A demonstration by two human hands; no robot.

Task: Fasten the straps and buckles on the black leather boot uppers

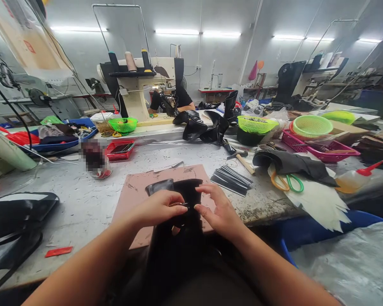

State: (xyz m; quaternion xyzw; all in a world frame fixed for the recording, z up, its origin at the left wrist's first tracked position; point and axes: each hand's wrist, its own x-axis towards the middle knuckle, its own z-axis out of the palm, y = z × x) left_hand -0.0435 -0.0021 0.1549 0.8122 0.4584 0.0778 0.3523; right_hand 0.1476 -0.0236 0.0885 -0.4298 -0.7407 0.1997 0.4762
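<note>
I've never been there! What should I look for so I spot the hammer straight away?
On the big worktable, find the pinkish mat. Just to its right lies a fanned stack of black strips with white edges, and the hammer is right behind it. Its pale wooden handle stands out from the dark strips.

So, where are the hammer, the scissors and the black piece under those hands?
Hammer (245, 164), head view: wooden handle.
Scissors (301, 184), head view: green handle.
Black piece (190, 189), head view: upper part.
</note>
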